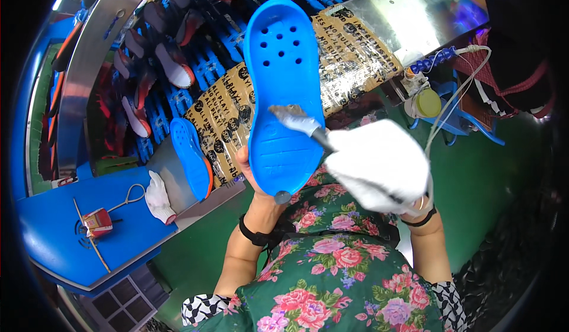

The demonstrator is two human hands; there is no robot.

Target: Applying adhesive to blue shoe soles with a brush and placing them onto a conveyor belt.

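A blue shoe sole (283, 86) with several small holes near the toe end is held upright in front of me, its inner face toward me. My bare left hand (252, 172) grips it by the heel end; most fingers are hidden behind it. In a white glove, my right hand (379, 163) is closed round the dark handle of a brush (303, 123). The bristle end lies over the middle of the sole and seems to touch it. Motion blurs the glove slightly. Left of these, a second blue sole (191, 154) with an orange edge leans by the cardboard.
Printed cardboard (355, 59) wrapped in clear tape covers the bench edge. Behind it, blue racks (207, 65) carry several dark shoe uppers. A white glove (158, 199) and a red box (98, 222) lie on the blue table. A yellow-green container (428, 103) and white cable stand at right.
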